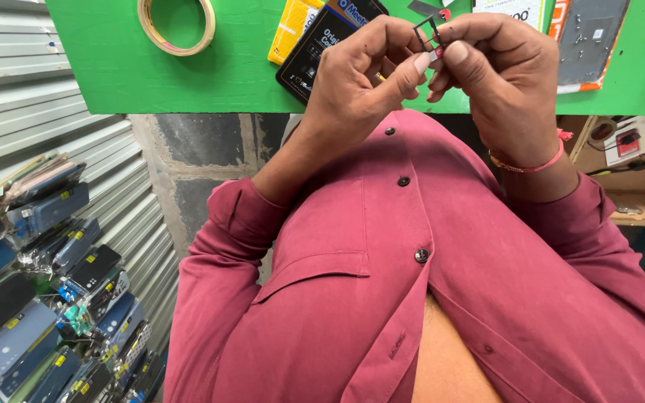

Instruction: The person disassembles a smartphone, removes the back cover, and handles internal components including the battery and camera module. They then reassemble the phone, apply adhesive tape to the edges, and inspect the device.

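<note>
Both of my hands are raised together in front of my chest, over the near edge of a green table (113, 67). My left hand (356, 82) and my right hand (502, 75) pinch a small dark metal card tray (427, 31) between their fingertips. The tray is a thin rectangular frame that sticks up above my fingers. A tiny pale and reddish piece (436, 52) sits at its lower end, against my thumbs. My maroon buttoned shirt (412, 283) fills the lower part of the view. An orange thread band (528, 166) circles my right wrist.
On the green table lie a roll of tape (177, 26), a black box (315, 52), a yellow packet (291, 26) and a grey phone back (591, 41). Several packaged phone cases (46, 298) hang at the lower left by a metal shutter. A wooden shelf (636, 201) holds small tools at right.
</note>
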